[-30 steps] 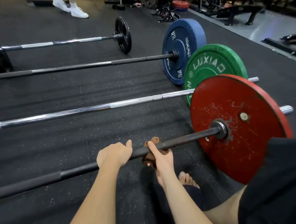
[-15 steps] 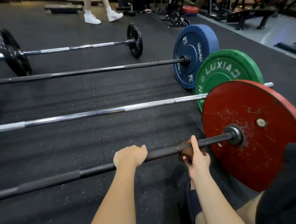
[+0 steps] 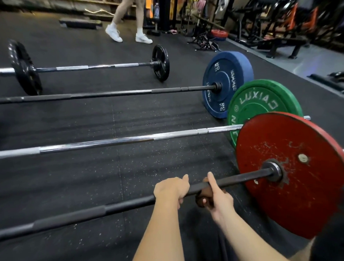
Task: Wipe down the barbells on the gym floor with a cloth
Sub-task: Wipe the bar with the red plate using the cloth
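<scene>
Brown cloth (image 3: 203,196) is bunched round the dark shaft of the nearest barbell (image 3: 129,204), which lies on the black rubber gym floor (image 3: 89,174) just in front of the person. The right hand (image 3: 218,199) has its fingers curled under the shaft and round the cloth, with the thumb laid up over the top. The left hand (image 3: 170,189) sits just beside it, wrapped overhand round the bare shaft and apparently steadying it. Both hands are on the stretch of bar near the red plate (image 3: 293,174).

The step in hand looks like the wipe of this first bar, worked at its plate end. A long run of shaft off to the left looks yet to be covered.

The next move probably calls for sliding the cloth along the shaft with the grip firm enough to rub. The left hand would have to shift out of the way or stop the bar rolling.

Three more barbells lie parallel beyond it and look untouched: a chrome bar (image 3: 108,142) with a green plate (image 3: 265,99), a dark bar (image 3: 105,93) with a blue plate (image 3: 226,81), and a far bar (image 3: 96,66) with small black plates.
</scene>
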Demonstrator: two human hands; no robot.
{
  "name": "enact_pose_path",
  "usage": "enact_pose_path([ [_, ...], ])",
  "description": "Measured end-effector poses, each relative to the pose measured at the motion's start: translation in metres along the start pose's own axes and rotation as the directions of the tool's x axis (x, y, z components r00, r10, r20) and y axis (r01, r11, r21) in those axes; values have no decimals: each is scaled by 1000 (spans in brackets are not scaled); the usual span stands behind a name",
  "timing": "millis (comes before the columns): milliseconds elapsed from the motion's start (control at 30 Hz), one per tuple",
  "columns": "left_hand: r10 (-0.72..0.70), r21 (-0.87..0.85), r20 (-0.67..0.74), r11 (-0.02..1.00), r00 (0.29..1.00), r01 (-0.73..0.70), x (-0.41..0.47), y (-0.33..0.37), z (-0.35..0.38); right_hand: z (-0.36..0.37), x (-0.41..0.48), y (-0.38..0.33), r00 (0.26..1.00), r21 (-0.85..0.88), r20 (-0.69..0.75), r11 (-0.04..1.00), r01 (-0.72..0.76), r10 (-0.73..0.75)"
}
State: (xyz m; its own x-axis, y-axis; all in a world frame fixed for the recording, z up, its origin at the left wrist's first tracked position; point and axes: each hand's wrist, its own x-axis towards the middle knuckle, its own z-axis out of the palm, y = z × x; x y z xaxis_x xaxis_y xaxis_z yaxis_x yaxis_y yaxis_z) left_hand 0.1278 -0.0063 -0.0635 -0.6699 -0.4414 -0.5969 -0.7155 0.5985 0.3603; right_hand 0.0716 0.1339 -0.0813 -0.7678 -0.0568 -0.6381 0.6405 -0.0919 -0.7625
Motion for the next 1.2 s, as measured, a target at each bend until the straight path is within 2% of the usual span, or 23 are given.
enact_pose_path([
  [100,11,26,-8,1000,1000,-11,2,1,3,-22,17,-26,988,40,-136,996,80,-74],
  [167,24,49,-38,999,999,-22,4,1,3,-39,31,-46,981,10,-163,994,112,-108],
  [300,5,70,-79,998,997,1,12,-2,8,-59,42,-60,992,-90,16,988,129,-128],
  [433,6,52,-68,999,998,-2,11,-2,7,-54,46,-32,978,23,184,995,99,-102],
  [567,18,57,-113,998,993,-12,10,-1,8,-30,46,-5,960,90,270,995,52,-75],
  [833,-29,130,-194,990,981,54,21,-4,18,-43,76,-11,987,203,157,979,3,-36],
  [967,-28,171,-200,983,979,63,17,-2,17,-79,90,-49,988,257,-6,954,151,-155],
  [1033,-31,176,-206,982,978,68,15,-1,16,-98,96,-68,983,247,-31,952,181,-179],
  [1100,-33,177,-206,982,978,71,14,-1,16,-101,94,-69,981,195,25,963,186,-194],
  [1200,-32,173,-202,983,979,68,11,1,15,-81,71,-47,967,88,187,983,158,-172],
])
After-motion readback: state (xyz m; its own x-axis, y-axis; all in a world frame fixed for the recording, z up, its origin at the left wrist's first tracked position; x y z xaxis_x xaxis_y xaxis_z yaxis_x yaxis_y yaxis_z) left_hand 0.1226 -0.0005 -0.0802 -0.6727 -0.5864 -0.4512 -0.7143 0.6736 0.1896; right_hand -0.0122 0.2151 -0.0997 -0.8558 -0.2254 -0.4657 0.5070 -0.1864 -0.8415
